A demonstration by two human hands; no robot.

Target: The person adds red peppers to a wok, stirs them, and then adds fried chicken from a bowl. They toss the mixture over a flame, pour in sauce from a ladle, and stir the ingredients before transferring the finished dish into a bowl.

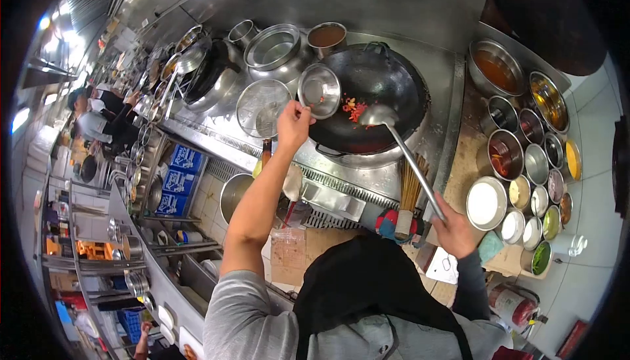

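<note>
One long stainless-steel cooking counter [441, 124] runs through the kitchen, backed by a grey metal splashback [367, 5], with large pale tiles [594, 156] at the far right. Another person [92, 124] stands well off at the left. On the counter sits a broad, round black wok [400, 84]. Round metal bowls [485, 202] of sauces and seasonings crowd a tan side ledge [457, 169]. The right hand [454, 229] grips a long-handled metal ladle [415, 168], its scoop inside the wok. The left hand [295, 126] pinches a small round steel bowl [319, 91] by its rim at the wok's left edge, just beside a round wire-mesh strainer [252, 107]. Chopped red and yellow pieces [354, 108] lie in the wok, near the scoop.
</note>
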